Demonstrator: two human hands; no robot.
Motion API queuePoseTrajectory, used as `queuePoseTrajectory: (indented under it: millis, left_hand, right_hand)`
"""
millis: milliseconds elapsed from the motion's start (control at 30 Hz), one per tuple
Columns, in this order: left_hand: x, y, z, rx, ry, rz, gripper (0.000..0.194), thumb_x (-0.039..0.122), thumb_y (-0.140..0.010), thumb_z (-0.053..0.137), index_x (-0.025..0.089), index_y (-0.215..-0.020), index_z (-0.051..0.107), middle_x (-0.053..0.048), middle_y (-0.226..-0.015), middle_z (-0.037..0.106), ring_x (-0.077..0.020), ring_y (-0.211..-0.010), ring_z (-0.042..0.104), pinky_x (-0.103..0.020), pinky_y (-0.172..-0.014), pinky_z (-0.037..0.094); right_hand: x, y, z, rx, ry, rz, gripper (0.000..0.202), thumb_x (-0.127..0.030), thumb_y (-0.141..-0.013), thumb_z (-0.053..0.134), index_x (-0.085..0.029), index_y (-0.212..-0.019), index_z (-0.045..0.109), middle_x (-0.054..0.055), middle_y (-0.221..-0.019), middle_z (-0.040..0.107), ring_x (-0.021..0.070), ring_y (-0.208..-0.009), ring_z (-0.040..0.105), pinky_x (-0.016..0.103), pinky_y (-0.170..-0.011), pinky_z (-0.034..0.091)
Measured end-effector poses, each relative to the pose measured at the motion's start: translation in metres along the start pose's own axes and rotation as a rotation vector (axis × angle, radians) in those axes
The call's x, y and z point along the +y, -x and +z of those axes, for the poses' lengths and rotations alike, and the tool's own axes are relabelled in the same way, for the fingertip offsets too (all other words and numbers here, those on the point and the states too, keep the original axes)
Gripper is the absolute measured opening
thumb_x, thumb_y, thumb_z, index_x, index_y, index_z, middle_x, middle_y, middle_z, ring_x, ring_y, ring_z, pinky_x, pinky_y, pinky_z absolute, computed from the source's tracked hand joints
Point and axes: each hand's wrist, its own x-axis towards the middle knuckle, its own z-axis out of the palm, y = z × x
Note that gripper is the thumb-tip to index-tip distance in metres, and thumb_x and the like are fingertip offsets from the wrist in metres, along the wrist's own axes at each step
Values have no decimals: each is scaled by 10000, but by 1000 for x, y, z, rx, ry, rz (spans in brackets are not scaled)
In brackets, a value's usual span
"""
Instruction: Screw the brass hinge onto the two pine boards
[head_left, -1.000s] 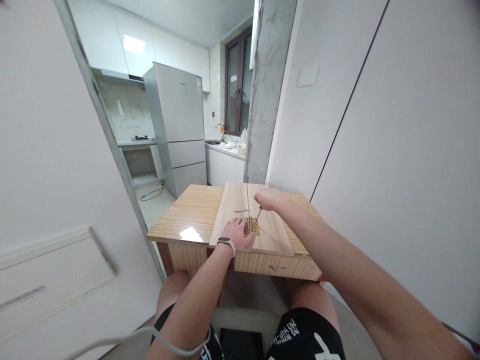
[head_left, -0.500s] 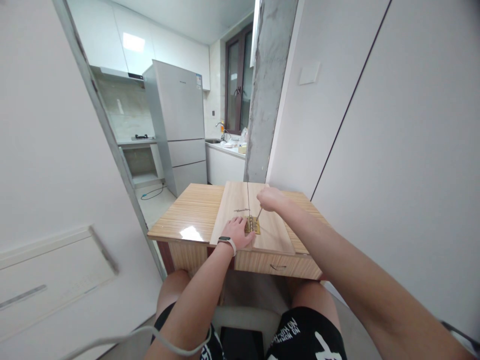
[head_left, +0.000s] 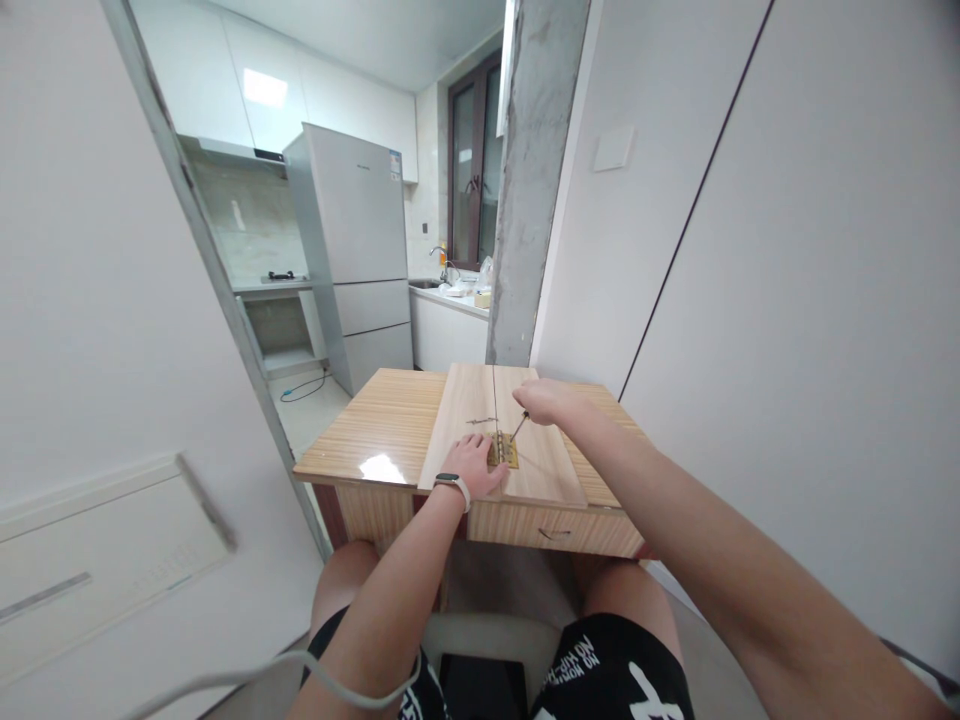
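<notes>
Two pale wooden boards (head_left: pixel 457 400) lie side by side on the table, with a narrow seam between them. A brass hinge (head_left: pixel 512 458) straddles that seam near the front. My left hand (head_left: pixel 472 464) rests spread over the boards, its fingers covering the hinge's left leaf. Closed around the handle of a screwdriver (head_left: pixel 520 426), my right hand (head_left: pixel 536 400) is above the right board. The screwdriver's shaft slants down to the hinge's right leaf; the screw under its tip is too small to make out. Small dark items (head_left: pixel 481 421) lie on the left board behind the hinge.
The wood-grain table (head_left: pixel 382 420) has a drawer with a dark handle (head_left: pixel 555 534) at its front, above my legs. Walls flank it on both sides. Beyond it stand a grey refrigerator (head_left: pixel 364 220) and a sink counter (head_left: pixel 450 325). A pale cable (head_left: pixel 300 660) crosses near my left forearm.
My right hand has turned slightly with the screwdriver, and more of its handle end shows. My left hand stays in place on the hinge. The view has shifted a little.
</notes>
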Motion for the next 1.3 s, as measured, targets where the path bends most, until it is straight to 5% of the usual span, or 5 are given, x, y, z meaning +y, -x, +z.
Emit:
queuePoseTrajectory:
  millis: [300,633,900,1300]
  left_hand:
    - [-1,0,2,14,6,11,631,645,-955,530,223,-1421,566,-143,-1390,621,-342,-1337,511,-487,-1122,411]
    - [-1,0,1,7,2,15,650,656,-958,510,212,-1429,558,-149,-1386,624,-341,-1341,509,-480,-1121,410]
    - [1,2,-3,-1,2,4,639,641,-957,512,219,-1435,556,-142,-1396,623,-342,-1339,507,-482,-1130,400]
    - [3,1,-4,-27,-4,-8,639,637,-960,508,227,-1448,544,-146,-1403,616,-350,-1346,498,-496,-1124,396]
  right_hand:
    - [2,-12,11,74,12,-13,306,-132,-887,684,-144,-1182,766,190,-1228,742,298,-1152,707,338,-898,545]
    - [1,-22,11,-8,2,57,370,-255,-924,692,-107,-1259,751,228,-1231,738,307,-1153,712,323,-889,552]
    - [-3,-8,-3,-87,5,-27,446,-79,-805,728,-122,-1249,732,199,-1283,713,280,-1098,713,301,-825,526]
    - [-2,-10,2,-17,-5,-34,361,-78,-793,733,-134,-1145,790,177,-1202,759,270,-1087,726,297,-866,529]
